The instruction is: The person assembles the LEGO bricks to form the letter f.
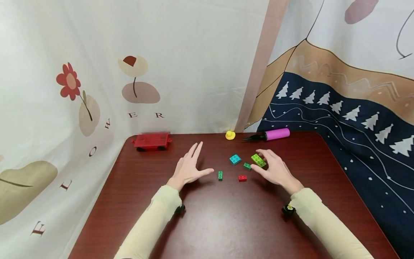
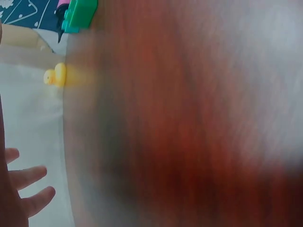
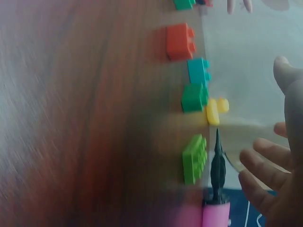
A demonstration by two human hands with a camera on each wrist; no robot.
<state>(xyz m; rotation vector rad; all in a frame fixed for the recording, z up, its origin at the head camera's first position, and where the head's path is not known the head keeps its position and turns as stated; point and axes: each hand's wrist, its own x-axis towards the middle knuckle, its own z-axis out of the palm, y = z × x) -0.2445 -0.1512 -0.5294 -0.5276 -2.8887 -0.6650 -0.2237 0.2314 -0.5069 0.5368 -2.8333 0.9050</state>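
Observation:
My left hand (image 1: pixel 187 167) is over the table with fingers spread, holding nothing; its thumb points toward an upright-lying small green brick (image 1: pixel 220 176). To the right, my right hand (image 1: pixel 275 168) hovers beside a lime green brick (image 1: pixel 258 160), fingers loosely bent, thumb near a second small green brick (image 1: pixel 247 166). Whether that hand touches the lime brick is unclear in the head view; the right wrist view shows the hand (image 3: pixel 270 175) apart from it. A blue brick (image 1: pixel 235 159) and a red brick (image 1: pixel 242 178) lie between the hands.
Along the table's back edge stand a red toy wagon (image 1: pixel 151 141), a yellow rubber duck (image 1: pixel 230 135) and a pink hand pump (image 1: pixel 276 134) with a black nozzle. Printed curtains (image 1: pixel 200 72) hang behind the brown table (image 1: pixel 226 223).

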